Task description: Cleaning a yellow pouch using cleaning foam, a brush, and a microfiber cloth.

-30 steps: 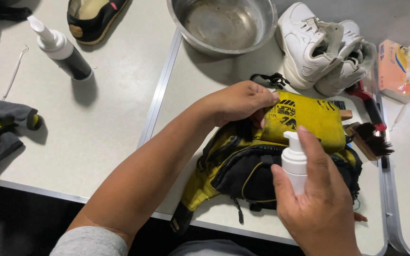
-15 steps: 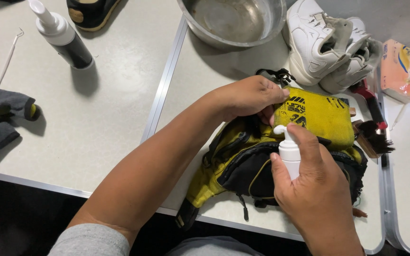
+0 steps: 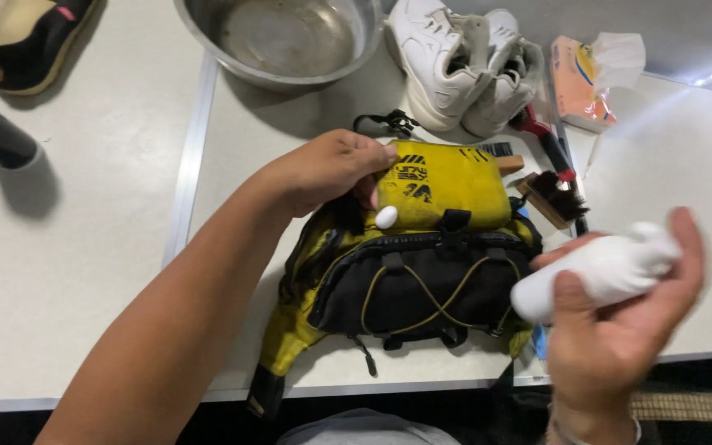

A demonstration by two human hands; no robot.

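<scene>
Since the earlier frame, my right hand [image 3: 611, 330] has carried the white bottle [image 3: 595, 272] off the yellow-and-black bag [image 3: 422, 272] to its right. Fingers grip the bottle, long axis near horizontal, pump end pointing right. My left hand [image 3: 331, 169], fingers curled, presses the bag's yellow pouch [image 3: 447, 185] on the table [image 3: 92, 272].

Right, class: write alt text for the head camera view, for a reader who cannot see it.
A person's left hand presses on a yellow and black waist bag bearing a white foam blob, while the right hand holds a white bottle tilted sideways. Behind sit a steel bowl, white sneakers, a brush and a tissue pack.
</scene>
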